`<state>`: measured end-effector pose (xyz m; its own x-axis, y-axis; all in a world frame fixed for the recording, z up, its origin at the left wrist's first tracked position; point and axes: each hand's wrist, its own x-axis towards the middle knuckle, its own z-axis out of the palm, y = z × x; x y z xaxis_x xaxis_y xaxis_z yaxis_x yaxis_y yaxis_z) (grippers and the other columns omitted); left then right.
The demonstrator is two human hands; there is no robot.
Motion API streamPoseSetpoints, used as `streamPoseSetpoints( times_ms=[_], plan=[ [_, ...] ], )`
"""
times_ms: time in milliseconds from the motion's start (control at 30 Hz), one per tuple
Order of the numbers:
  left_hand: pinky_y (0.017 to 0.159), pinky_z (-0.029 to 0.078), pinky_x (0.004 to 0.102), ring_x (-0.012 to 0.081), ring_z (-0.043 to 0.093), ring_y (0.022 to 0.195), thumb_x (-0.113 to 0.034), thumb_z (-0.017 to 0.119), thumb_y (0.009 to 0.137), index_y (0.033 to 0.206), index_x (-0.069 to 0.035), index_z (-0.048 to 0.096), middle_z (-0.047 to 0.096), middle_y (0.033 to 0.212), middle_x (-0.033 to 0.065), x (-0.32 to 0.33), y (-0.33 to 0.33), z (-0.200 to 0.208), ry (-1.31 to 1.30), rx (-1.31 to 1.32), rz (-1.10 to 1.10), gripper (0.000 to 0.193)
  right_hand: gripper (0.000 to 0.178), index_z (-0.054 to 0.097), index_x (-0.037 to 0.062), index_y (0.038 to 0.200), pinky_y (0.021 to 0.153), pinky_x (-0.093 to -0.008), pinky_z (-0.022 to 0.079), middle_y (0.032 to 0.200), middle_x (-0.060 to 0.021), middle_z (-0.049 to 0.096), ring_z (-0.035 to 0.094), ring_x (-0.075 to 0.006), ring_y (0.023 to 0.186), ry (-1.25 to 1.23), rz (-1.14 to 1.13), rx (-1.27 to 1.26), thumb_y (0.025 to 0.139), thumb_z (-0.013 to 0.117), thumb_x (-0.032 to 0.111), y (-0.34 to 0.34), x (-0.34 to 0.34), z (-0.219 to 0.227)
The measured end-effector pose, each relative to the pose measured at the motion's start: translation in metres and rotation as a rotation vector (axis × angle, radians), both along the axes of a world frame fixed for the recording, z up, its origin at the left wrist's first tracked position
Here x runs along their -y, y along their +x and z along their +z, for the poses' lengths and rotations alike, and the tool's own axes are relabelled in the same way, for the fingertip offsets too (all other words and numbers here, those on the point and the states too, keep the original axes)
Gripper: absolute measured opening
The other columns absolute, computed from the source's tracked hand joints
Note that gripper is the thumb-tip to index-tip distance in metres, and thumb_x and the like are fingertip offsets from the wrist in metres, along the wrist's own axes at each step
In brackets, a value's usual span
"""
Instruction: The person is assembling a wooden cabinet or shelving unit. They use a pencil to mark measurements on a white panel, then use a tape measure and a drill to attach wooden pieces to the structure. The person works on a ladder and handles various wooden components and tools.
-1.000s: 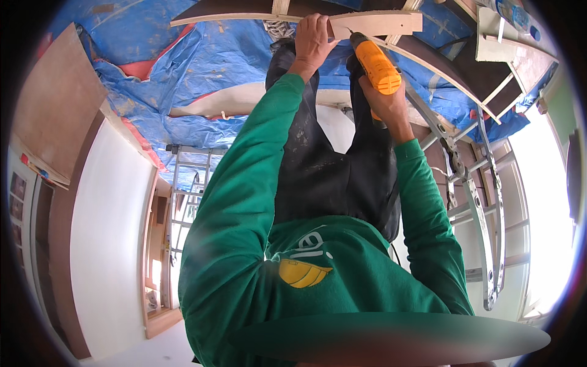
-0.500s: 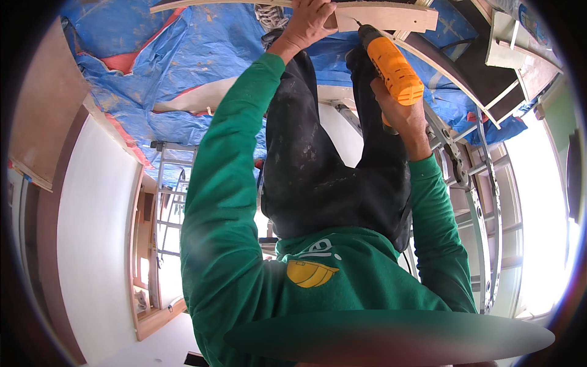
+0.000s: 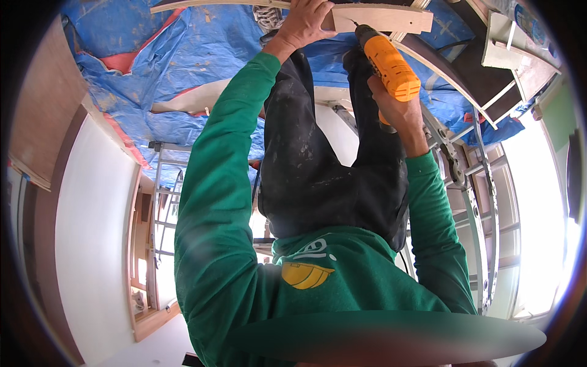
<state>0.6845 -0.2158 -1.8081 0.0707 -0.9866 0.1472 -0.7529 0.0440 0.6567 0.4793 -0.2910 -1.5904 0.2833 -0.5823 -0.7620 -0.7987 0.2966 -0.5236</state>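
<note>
My right hand (image 3: 400, 113) is wrapped around the handle of an orange and black power drill (image 3: 392, 66). Its thin bit points at the face of a pale wooden board (image 3: 388, 18) at the top of the view; whether the tip touches the wood is hard to tell. A small dark hole shows near the board's right end. My left hand (image 3: 307, 23) grips the board's left end, with the thumb along the near face and the fingers over the top. A long curved wooden strip (image 3: 226, 3) runs out leftward from that hand.
Blue tarpaulin (image 3: 202, 55) covers the floor ahead. A metal ladder (image 3: 480, 214) stands close on my right, another (image 3: 160, 202) on the left. Right of the drill lie a curved wooden frame edge (image 3: 449, 76) and a pale wooden offcut (image 3: 500, 40). A shoe (image 3: 267, 17) shows beside my left hand.
The view has shifted slightly. Both hands keep their grip, and the drill and board stay in nearly the same position relative to each other.
</note>
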Motion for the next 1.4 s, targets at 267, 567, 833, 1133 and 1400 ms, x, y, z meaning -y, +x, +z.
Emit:
streamPoseSetpoints(
  times_ms=[267,567,833,1133,1400],
  plan=[
    [0.086,0.045,0.0531,0.034,0.055,0.107,-0.04,0.094,0.059,0.119,-0.012,0.056,0.056,0.119,0.0098,0.0,0.001,-0.017,-0.096,0.078,-0.039,0.077,0.032,0.071,-0.0001,0.114,0.083,-0.0387,0.059,0.1,-0.0149,0.077,0.076,-0.0295,0.09,-0.038,0.038,0.038,0.088,0.074,0.018,0.0,0.003,0.003],
    [0.087,0.047,0.0518,0.0339,0.057,0.107,-0.037,0.095,0.058,0.119,-0.011,0.057,0.058,0.118,0.01,0.002,0.0,-0.017,-0.015,0.05,-0.04,0.076,0.032,0.071,0.0003,0.114,0.082,-0.0375,0.059,0.102,-0.0145,0.076,0.075,-0.0291,0.09,-0.029,0.009,0.031,0.087,0.075,0.016,0.0,0.0,0.002],
    [0.094,0.048,0.0517,0.0359,0.057,0.113,-0.039,0.096,0.059,0.126,-0.009,0.057,0.058,0.122,0.0117,-0.008,-0.007,-0.016,-0.016,0.006,0.02,0.084,0.032,0.071,-0.0006,0.114,0.083,-0.0374,0.059,0.101,-0.0153,0.076,0.075,-0.029,0.091,-0.059,0.023,0.04,0.087,0.076,0.016,0.006,0.001,0.001],
    [0.076,0.05,0.0531,0.0347,0.066,0.093,-0.027,0.065,0.095,0.12,-0.014,0.065,0.065,0.111,0.012,0.023,0.032,0.012,-0.058,0.071,-0.284,0.029,0.036,0.072,0.0001,0.116,0.085,-0.0385,0.059,0.103,-0.0177,0.077,0.077,-0.0306,0.095,-0.04,0.085,0.063,0.086,0.079,0.019,-0.007,0.001,-0.007],
    [0.066,0.052,0.052,0.0304,0.068,0.073,-0.033,0.053,0.104,0.093,-0.013,0.072,0.069,0.071,0.0078,0.042,-0.033,-0.032,0.397,0.252,0.244,0.029,0.037,0.072,-0.0001,0.114,0.084,-0.0407,0.059,0.101,-0.0182,0.077,0.076,-0.0337,0.094,-0.04,0.105,-0.009,0.084,0.08,0.019,-0.005,0.0,-0.01]
  ],
)
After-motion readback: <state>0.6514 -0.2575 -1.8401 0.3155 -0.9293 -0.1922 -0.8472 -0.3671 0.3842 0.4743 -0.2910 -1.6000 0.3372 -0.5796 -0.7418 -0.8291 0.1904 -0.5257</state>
